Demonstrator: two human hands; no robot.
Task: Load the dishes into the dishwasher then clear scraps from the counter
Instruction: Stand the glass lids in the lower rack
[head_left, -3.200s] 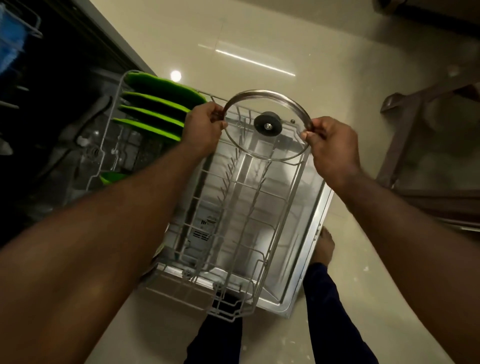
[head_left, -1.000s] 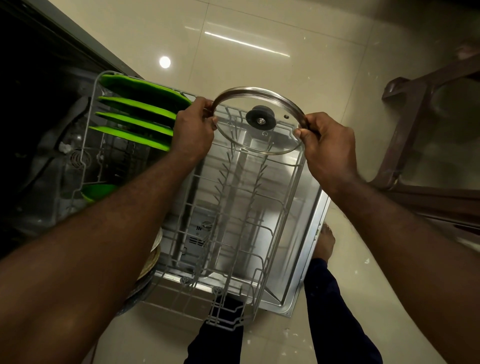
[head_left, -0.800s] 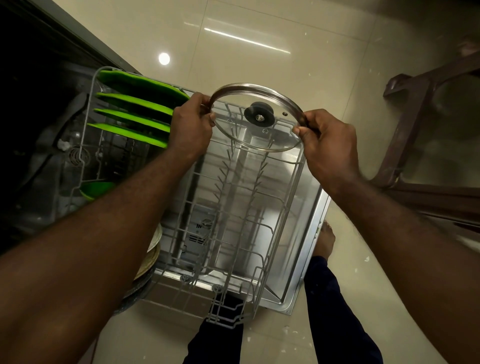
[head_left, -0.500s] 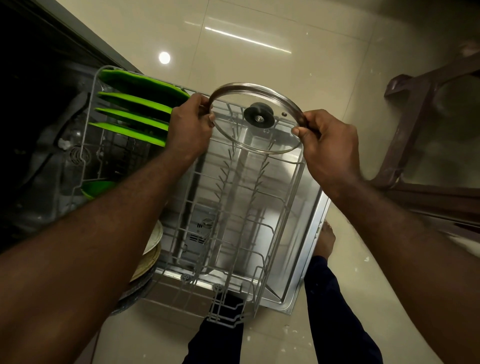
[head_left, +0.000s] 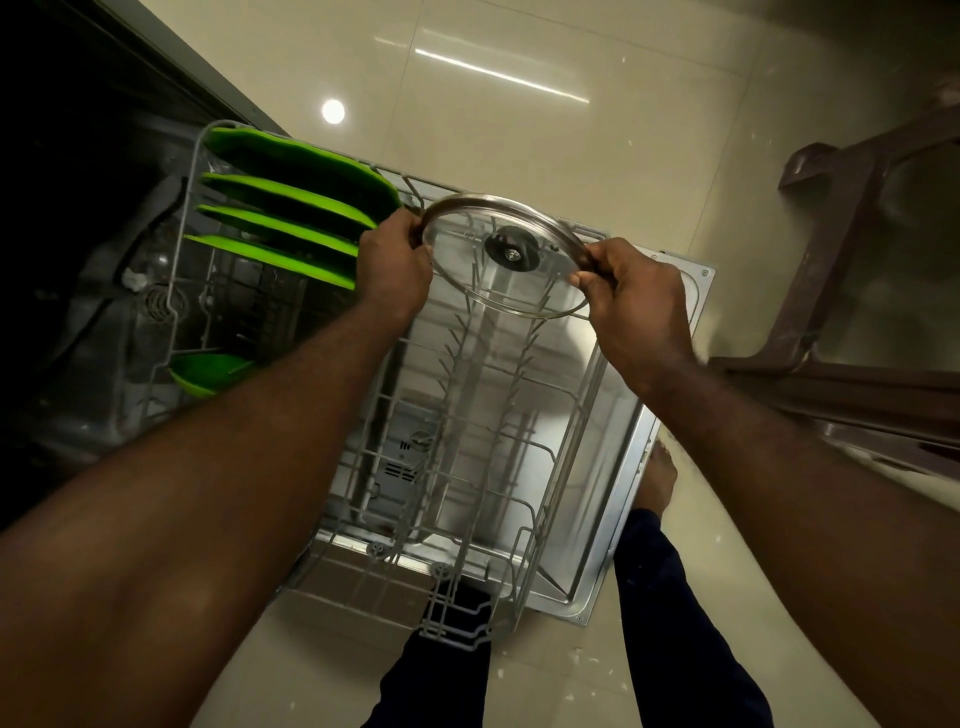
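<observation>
Glass lid (head_left: 506, 260) barely moves from a second ago: we still grip its steel rim, left hand (head_left: 395, 260) and right hand (head_left: 631, 291) curled on opposite edges, above the rack (head_left: 571, 415), just beside the green plates (head_left: 291, 223). Seating it remains undone, we judge; free tine rows lie below, plates crowding leftward.
</observation>
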